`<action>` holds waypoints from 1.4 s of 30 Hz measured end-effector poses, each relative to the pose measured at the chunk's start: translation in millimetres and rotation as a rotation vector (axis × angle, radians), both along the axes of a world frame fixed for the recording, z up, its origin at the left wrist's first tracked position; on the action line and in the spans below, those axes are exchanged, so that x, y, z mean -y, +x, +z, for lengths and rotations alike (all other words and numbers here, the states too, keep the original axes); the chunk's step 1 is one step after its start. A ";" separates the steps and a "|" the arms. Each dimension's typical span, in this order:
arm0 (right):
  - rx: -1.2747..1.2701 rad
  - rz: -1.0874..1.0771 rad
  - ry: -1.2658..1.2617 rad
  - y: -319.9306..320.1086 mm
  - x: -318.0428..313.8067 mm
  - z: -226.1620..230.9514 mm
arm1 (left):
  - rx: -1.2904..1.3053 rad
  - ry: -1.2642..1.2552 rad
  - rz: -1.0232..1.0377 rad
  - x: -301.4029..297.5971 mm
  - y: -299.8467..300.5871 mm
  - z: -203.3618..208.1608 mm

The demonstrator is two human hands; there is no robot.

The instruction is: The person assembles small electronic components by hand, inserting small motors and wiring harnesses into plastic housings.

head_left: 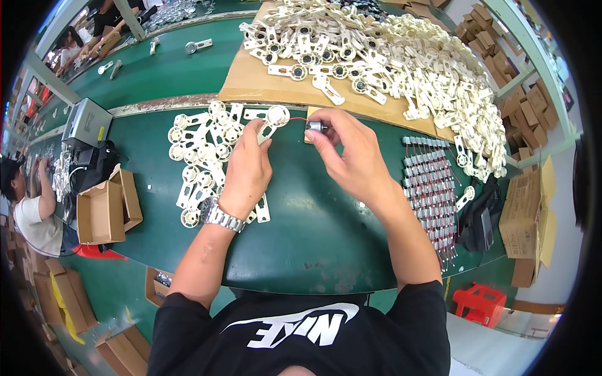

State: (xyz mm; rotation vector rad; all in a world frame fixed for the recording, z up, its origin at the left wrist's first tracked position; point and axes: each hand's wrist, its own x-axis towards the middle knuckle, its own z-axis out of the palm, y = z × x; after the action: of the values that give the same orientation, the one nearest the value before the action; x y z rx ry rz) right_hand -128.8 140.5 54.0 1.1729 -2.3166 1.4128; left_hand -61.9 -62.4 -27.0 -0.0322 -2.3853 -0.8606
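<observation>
My left hand is closed on a cream plastic housing with a round head and a slotted handle. Between the thumb and fingers of my right hand is a small silver motor. A thin red wire runs from the motor to the housing's round head. Under and left of my left hand lies a spread of similar cream housings. To the right of my right forearm, small motors with red wires lie in neat rows.
A large pile of cream housings covers cardboard at the back right. Open cardboard boxes and a grey metal device stand at the left. A black bag lies beyond the motor rows. Another person sits at far left; a conveyor runs behind.
</observation>
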 end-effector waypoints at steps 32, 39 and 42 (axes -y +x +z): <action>0.609 0.097 -0.184 -24.1 31.1 -39.6 | 0.261 0.330 -0.049 -9.6 6.4 18.1; -0.190 -0.082 0.290 -14.8 18.5 -20.8 | 0.250 0.294 -0.071 -8.3 9.3 25.2; -0.301 -0.130 0.426 -8.6 16.5 -10.2 | 0.232 0.278 -0.101 -7.2 8.3 24.2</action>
State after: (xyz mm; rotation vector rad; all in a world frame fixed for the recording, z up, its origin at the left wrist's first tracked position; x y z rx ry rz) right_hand -137.4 123.9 43.8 1.2079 -2.4787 0.6597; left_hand -53.6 -55.2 -2.8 0.0615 -2.4680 -1.2994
